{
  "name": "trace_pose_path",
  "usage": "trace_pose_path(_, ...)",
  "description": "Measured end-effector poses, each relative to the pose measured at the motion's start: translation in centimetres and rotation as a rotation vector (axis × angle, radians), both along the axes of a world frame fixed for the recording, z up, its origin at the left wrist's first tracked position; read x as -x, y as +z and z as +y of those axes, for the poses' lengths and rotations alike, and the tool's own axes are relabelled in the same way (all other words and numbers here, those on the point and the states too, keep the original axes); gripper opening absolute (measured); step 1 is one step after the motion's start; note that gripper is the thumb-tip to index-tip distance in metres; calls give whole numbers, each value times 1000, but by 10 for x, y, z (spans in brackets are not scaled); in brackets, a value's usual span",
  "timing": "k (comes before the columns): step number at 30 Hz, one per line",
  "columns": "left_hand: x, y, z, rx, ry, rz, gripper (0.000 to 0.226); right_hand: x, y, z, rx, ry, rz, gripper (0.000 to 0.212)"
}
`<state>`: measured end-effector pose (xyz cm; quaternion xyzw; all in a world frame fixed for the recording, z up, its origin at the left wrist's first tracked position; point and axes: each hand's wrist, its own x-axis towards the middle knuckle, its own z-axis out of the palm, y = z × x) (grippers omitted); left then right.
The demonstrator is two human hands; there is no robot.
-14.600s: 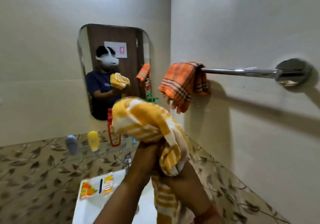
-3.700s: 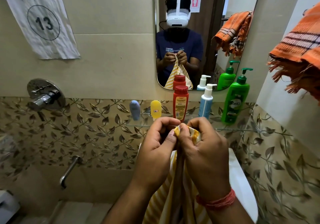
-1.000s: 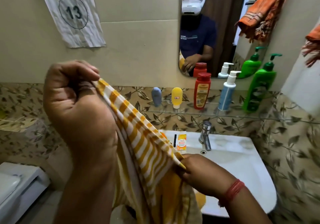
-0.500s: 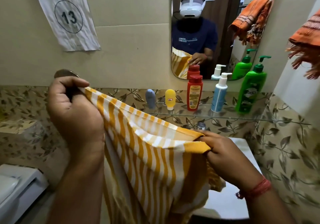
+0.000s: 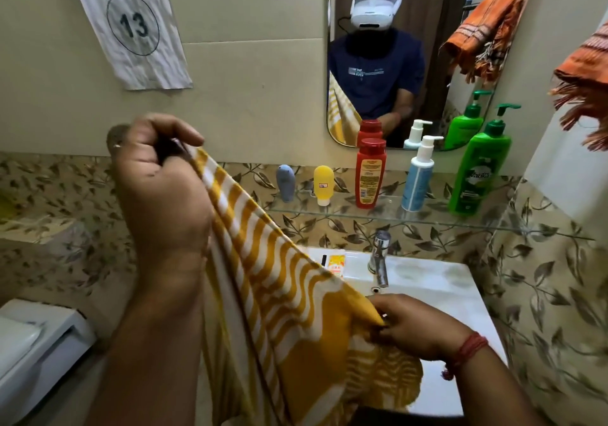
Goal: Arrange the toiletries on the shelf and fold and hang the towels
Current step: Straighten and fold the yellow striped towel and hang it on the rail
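At the upper left of the frame, a creased paper sign [image 5: 131, 27] reading "WORKSTATION 13" hangs on the beige wall. At the lower left sits the white corner of a toilet cistern [image 5: 36, 343].

Left of centre, the person's left hand [image 5: 161, 189] is raised, its grip clamped on 1 corner of a yellow-and-white striped towel [image 5: 273, 294], the fingers curled tight round the cloth. The towel slants down across the middle of the frame, its top edge stretched taut, to the right hand [image 5: 411, 327] at the lower right of centre. That hand's grip pinches the other corner, and a red thread band circles its wrist. The rest of the towel hangs below both hands, in front of the white sink [image 5: 437, 281], where a chrome tap [image 5: 380, 258] stands and a small orange sachet [image 5: 335, 264] lies on the rim.

Above the sink, a glass shelf [image 5: 394, 218] carries 5 toiletries in a row, all upright: a grey tube [image 5: 285, 183], a yellow tube [image 5: 323, 184], a red bottle [image 5: 370, 173], a white-and-blue pump bottle [image 5: 419, 174] and a green pump bottle [image 5: 480, 165]. Behind them, a mirror [image 5: 427, 57] reflects the person in a dark shirt and a white headset.

At the far right edge, an orange checked towel [image 5: 585, 80] with a fringe hangs high up.
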<state>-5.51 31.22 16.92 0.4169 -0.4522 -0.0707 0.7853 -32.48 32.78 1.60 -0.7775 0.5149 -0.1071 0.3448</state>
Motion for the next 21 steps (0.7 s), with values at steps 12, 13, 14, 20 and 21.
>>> trace_pose_path(12,10,3,6,-32,-198,-136,51,-85,35,23,382,162,-388,10)
trace_pose_path(13,8,3,7,-23,-194,-139,51,-85,36,26,362,136,-473,12)
trace_pose_path(14,7,4,7,-22,-188,-147,50,-87,39,29,328,115,-593,13)
trace_pose_path(20,10,1,7,-48,-180,-176,49,-117,41,30,522,-72,-619,13)
trace_pose_path(21,8,1,6,-46,-176,-177,50,-118,37,27,583,-80,-526,16)
